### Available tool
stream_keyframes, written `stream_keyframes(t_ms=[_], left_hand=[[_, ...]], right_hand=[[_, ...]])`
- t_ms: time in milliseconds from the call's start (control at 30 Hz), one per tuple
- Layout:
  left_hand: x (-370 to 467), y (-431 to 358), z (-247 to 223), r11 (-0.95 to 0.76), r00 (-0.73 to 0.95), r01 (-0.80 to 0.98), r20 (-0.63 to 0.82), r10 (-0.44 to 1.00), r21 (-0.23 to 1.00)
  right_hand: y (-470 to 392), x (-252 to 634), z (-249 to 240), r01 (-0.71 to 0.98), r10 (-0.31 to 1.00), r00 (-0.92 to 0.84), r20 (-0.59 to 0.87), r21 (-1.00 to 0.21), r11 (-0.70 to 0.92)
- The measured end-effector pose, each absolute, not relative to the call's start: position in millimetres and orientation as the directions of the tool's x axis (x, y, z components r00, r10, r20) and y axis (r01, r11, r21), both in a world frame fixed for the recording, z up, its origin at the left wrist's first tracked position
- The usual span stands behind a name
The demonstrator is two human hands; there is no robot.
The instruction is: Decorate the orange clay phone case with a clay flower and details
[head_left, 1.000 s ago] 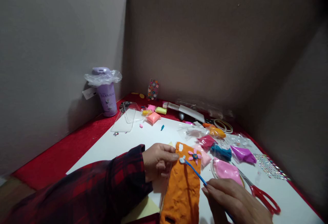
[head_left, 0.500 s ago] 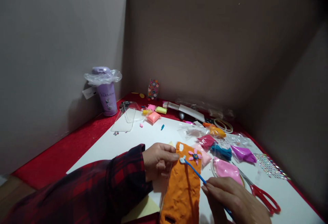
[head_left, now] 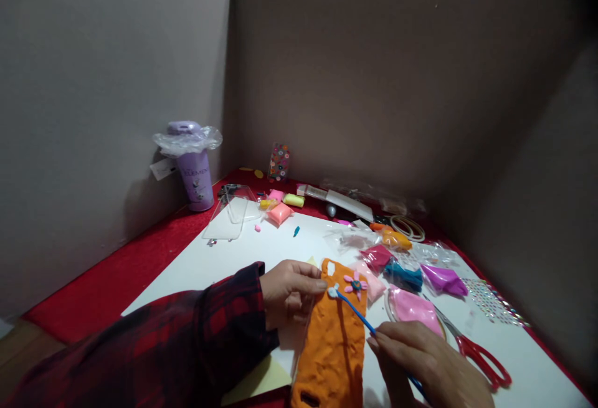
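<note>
An orange clay-covered phone case (head_left: 331, 339) is gripped at its left edge by my left hand (head_left: 290, 289), thumb on top near the upper corner. Between the fingers of my right hand (head_left: 427, 358) is a thin blue modelling tool (head_left: 355, 313), closed in a pen-like grip. Its tip touches a small pale-blue piece of clay (head_left: 332, 291) on the case, just below the camera hole. Beside that piece sits a pink clay flower (head_left: 355, 284) with a dark blue and orange centre. The lower end of the case runs out of view.
Red-handled scissors (head_left: 483, 358) lie right of my right hand, beside a pink clay packet (head_left: 415, 311). Several more clay packets (head_left: 404, 277) and a rhinestone sheet (head_left: 495, 302) are farther right. A clear case (head_left: 227, 227) and a purple cup (head_left: 197, 184) stand at the back left.
</note>
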State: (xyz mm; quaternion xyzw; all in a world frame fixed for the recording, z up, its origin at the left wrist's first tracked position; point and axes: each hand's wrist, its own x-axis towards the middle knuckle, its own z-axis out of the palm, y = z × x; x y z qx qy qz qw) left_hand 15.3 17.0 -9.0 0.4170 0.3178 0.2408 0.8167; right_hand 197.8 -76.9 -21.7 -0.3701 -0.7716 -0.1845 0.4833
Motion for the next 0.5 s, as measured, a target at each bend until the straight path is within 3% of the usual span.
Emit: stream_keyframes(t_ms=[500], left_hand=[[15.1,18.4,-11.3,0.534,0.678,-0.12,-0.323,0.66,0.837]], right_hand=[[-76.4,196.0,-21.7,0.756,0.401,-0.222,0.888,-0.103,0.647]])
